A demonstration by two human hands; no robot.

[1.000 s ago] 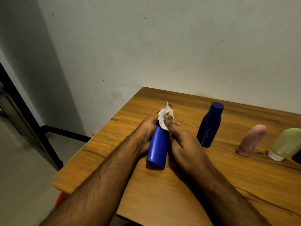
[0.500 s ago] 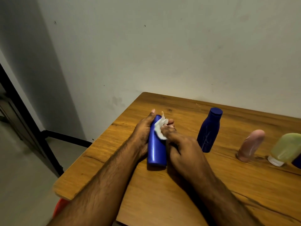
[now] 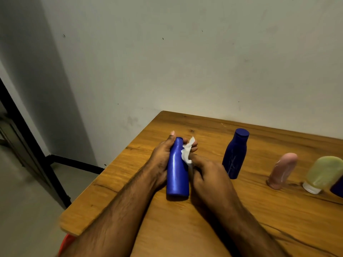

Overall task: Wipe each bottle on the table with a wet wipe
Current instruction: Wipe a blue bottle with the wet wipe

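A bright blue bottle [image 3: 176, 171] stands on the wooden table [image 3: 204, 219] near its left edge. My left hand [image 3: 161, 160] grips it from the left, fingers curled round its neck. My right hand [image 3: 209, 173] pinches a crumpled white wet wipe [image 3: 187, 153] against the bottle's upper right side. To the right stand a dark blue bottle [image 3: 235, 153], a pink bottle [image 3: 282, 170] and a yellow-green tube [image 3: 323, 174] on its white cap.
A sliver of another dark blue bottle [image 3: 337, 185] shows at the right frame edge. The table meets a grey wall [image 3: 185, 62] at the back. A black frame [image 3: 27, 138] and floor lie left of the table; something red [image 3: 65, 242] sits below its front corner.
The wipe has slid from the bottle's top down its right side, leaving the cap uncovered. The view has shifted slightly; the other bottles have stayed put.
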